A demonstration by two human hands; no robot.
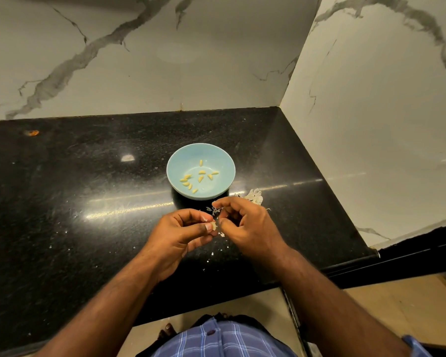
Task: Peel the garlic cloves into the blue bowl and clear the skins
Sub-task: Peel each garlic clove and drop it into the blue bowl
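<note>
Clove mid-peel, below the bowl

The left hand (183,228) pinched a garlic clove (214,225); the right hand (242,222) picked its skin, blue bowl (175,161) just above.

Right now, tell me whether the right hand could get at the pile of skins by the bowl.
Probably yes. The right hand is just in front of the pile of skins, with nothing between them, but its fingers are pinching at the garlic clove.
</note>
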